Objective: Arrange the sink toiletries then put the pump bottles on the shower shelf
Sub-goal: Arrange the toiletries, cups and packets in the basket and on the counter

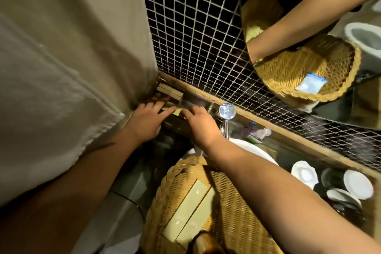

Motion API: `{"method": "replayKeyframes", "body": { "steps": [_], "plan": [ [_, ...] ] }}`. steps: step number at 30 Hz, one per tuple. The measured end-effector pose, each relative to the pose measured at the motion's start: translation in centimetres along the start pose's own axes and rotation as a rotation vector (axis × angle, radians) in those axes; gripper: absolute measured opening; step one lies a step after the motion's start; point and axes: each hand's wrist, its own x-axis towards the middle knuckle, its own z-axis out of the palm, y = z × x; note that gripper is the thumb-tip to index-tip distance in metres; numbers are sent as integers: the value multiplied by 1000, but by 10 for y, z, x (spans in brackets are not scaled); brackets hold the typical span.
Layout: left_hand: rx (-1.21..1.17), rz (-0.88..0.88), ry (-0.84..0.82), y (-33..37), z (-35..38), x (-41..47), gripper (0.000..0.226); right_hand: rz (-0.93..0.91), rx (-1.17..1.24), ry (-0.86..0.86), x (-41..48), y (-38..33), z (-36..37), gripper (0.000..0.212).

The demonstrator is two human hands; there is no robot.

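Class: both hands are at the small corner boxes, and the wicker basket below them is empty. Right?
Not empty: the head view shows the wicker basket holding two pale flat boxes. The left hand and right hand are at the small corner boxes.

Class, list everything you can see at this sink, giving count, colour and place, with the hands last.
wicker basket: one, tan, bottom centre
flat boxes: two, pale, inside the basket
small boxes: at least two, tan, ledge corner
tap handle: one, clear, mid-ledge
dishes: several, white, right
curtain: one, beige, left
mosaic tiles: many, dark, back wall
left hand: fingers straight on small boxes
right hand: touching small boxes
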Motion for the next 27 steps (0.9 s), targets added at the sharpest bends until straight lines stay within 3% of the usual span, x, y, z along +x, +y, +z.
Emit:
{"method": "replayKeyframes", "body": {
  "steps": [6,16,27],
  "plan": [
    [-12,-3,-68,1,7,1,91,43,62,14,7,-3,13,68],
    [3,-32,-70,-6,16,2,95,53,41,11,17,-7,22,76],
    [18,-48,-56,-1,20,0,93,17,22,11,25,1,15,71]
  ]
}}
